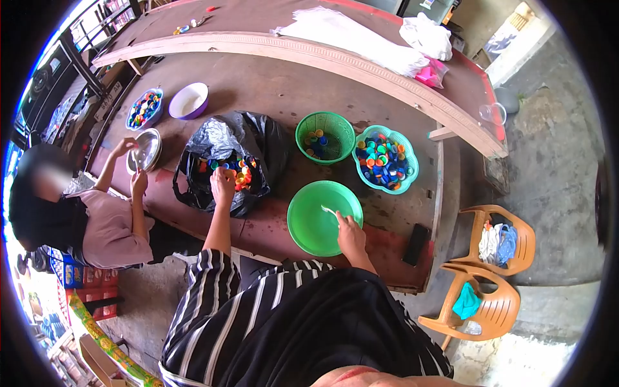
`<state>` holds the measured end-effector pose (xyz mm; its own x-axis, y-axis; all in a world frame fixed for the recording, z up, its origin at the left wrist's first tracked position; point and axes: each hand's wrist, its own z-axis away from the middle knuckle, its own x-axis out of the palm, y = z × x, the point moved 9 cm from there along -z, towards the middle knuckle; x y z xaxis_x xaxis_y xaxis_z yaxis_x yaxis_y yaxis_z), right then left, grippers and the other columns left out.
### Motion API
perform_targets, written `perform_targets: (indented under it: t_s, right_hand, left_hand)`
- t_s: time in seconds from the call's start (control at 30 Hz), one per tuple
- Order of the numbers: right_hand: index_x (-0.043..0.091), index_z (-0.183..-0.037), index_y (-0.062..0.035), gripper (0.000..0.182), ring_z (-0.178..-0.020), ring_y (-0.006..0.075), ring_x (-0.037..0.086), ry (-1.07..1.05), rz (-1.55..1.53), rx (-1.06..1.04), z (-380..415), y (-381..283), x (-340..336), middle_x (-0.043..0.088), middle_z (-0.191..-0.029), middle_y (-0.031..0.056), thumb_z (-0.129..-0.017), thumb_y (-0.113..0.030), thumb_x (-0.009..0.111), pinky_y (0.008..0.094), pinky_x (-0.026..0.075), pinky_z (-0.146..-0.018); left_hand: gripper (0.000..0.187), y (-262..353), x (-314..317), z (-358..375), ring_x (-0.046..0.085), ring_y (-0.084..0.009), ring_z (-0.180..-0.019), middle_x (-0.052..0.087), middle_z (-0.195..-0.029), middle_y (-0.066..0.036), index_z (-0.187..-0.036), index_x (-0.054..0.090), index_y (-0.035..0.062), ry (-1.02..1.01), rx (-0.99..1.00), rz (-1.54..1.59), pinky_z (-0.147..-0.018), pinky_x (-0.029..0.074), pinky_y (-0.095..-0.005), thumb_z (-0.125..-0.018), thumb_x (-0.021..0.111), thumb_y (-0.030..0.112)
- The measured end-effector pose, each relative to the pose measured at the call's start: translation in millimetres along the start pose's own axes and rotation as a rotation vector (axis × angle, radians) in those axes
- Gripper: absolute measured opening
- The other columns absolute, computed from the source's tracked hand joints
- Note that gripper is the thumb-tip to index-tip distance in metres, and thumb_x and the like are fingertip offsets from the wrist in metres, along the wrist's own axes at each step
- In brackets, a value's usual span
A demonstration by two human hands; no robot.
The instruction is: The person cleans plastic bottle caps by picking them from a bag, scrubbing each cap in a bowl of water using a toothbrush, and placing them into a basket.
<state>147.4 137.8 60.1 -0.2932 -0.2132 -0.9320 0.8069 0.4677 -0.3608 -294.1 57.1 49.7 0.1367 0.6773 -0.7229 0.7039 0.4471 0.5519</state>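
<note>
My left hand (223,184) is at the opening of a black plastic bag (271,138) full of colourful bottle caps (244,175); its fingers are bent together among the caps, and what they hold is too small to make out. My right hand (351,235) is closed on a small white brush (329,209), held over a green basin (309,226) of clear liquid. Behind the basin, a green basket (325,118) has a few caps at its bottom. To its right, a turquoise scalloped basket (411,169) is filled with many caps.
On the left, a person (113,222) works with both hands over a metal bowl (151,145). Behind it are a basket of caps (144,109) and a purple-white bowl (189,102). A black phone-like object (415,244) lies near the right edge. Orange chairs (503,303) stand right.
</note>
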Motion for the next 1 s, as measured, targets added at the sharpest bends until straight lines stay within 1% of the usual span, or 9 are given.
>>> perform_targets:
  t_s: [0.1, 0.17, 0.2, 0.37, 0.5, 0.6, 0.7, 0.83, 1.0]
  right_hand:
    - [0.057, -0.129, -0.0184, 0.04, -0.088, 0.0343, 0.063, -0.208, 0.068, -0.022, 2.9, -0.8, 26.1, 0.06, -0.107, 0.012, -0.089, -0.012, 0.056, 0.0453, 0.052, -0.072]
    - [0.058, -0.128, -0.0181, 0.04, -0.088, 0.0343, 0.063, -0.131, -0.021, -0.014, 5.9, -11.3, 10.4, 0.06, -0.105, 0.0117, -0.088, -0.012, 0.056, 0.0447, 0.052, -0.072]
    - [0.058, -0.127, -0.0179, 0.039, -0.087, 0.0343, 0.063, -0.097, -0.064, -0.012, 8.5, -16.3, 2.0, 0.061, -0.104, 0.0115, -0.088, -0.012, 0.056, 0.0445, 0.052, -0.072]
    - [0.059, -0.126, -0.0173, 0.037, -0.083, 0.033, 0.064, 0.017, -0.187, 0.013, 13.2, -10.4, -19.3, 0.06, -0.098, 0.0103, -0.089, -0.012, 0.057, 0.0429, 0.052, -0.068]
    - [0.057, -0.128, -0.0178, 0.039, -0.08, 0.0324, 0.063, 0.187, -0.322, -0.051, 25.4, -26.0, -47.9, 0.059, -0.096, 0.0098, -0.09, -0.012, 0.057, 0.0423, 0.052, -0.064]
    - [0.055, -0.13, -0.0181, 0.041, -0.081, 0.0321, 0.063, 0.129, -0.331, -0.167, 37.4, -39.8, -45.0, 0.059, -0.097, 0.0097, -0.09, -0.011, 0.057, 0.0417, 0.052, -0.066]
    - [0.058, -0.128, -0.0196, 0.04, -0.086, 0.0327, 0.062, 0.067, -0.244, 0.071, 38.2, -10.1, -31.3, 0.061, -0.098, 0.0105, -0.089, -0.009, 0.058, 0.0406, 0.05, -0.072]
    - [0.059, -0.127, -0.0186, 0.04, -0.087, 0.033, 0.062, 0.085, -0.404, -0.057, 43.1, -32.9, -49.8, 0.062, -0.1, 0.0101, -0.089, -0.007, 0.058, 0.0412, 0.049, -0.072]
    - [0.058, -0.128, -0.02, 0.041, -0.091, 0.0335, 0.062, 0.092, -0.292, 0.051, 35.6, -13.3, -37.1, 0.061, -0.102, 0.0105, -0.088, -0.011, 0.059, 0.0422, 0.05, -0.075]
  left_hand:
    - [0.017, 42.4, -38.9, 9.4, 0.061, -0.0312, -0.075, 0.063, -0.086, -0.015, -0.095, 0.061, 0.0023, 0.072, 0.035, 0.188, -0.07, 0.051, -0.0422, -0.08, 0.066, 0.008]
    - [0.018, 75.8, -58.8, 21.0, 0.063, -0.0278, -0.073, 0.062, -0.086, -0.013, -0.097, 0.062, 0.0026, 0.063, 0.023, 0.364, -0.067, 0.053, -0.0383, -0.079, 0.067, 0.005]
    - [0.023, 93.1, -62.6, 30.3, 0.064, -0.0246, -0.071, 0.061, -0.089, -0.013, -0.099, 0.062, 0.0028, 0.027, 0.01, 0.403, -0.065, 0.054, -0.0326, -0.077, 0.069, 0.001]
    - [0.031, 177.9, -44.9, 91.1, 0.065, -0.0216, -0.075, 0.061, -0.091, -0.011, -0.101, 0.065, 0.004, -0.331, 0.102, 0.585, -0.067, 0.055, -0.0303, -0.072, 0.073, -0.002]
    - [0.027, 191.6, 8.9, 134.8, 0.066, -0.0249, -0.078, 0.063, -0.089, -0.014, -0.097, 0.067, -0.0007, -0.536, 0.042, 0.614, -0.07, 0.055, -0.0319, -0.072, 0.074, 0.006]
    - [0.026, 201.3, 32.6, 151.6, 0.066, -0.0256, -0.078, 0.064, -0.089, -0.015, -0.097, 0.067, -0.0013, -0.605, 0.052, 0.686, -0.072, 0.054, -0.0329, -0.073, 0.073, 0.008]
    - [0.024, 207.0, 40.6, 160.0, 0.067, -0.0207, -0.075, 0.065, -0.087, -0.013, -0.096, 0.067, -0.0003, -0.611, 0.098, 0.624, -0.069, 0.054, -0.0304, -0.074, 0.074, 0.008]
    - [0.025, 207.2, 45.7, 164.9, 0.067, -0.0223, -0.076, 0.066, -0.087, -0.015, -0.095, 0.067, -0.0006, -0.632, 0.081, 0.615, -0.071, 0.054, -0.0317, -0.074, 0.073, 0.01]
    - [0.025, 193.6, 56.4, 175.1, 0.068, -0.0199, -0.077, 0.068, -0.084, -0.014, -0.094, 0.066, -0.001, -0.674, -0.074, 0.664, -0.07, 0.054, -0.0314, -0.074, 0.073, 0.012]
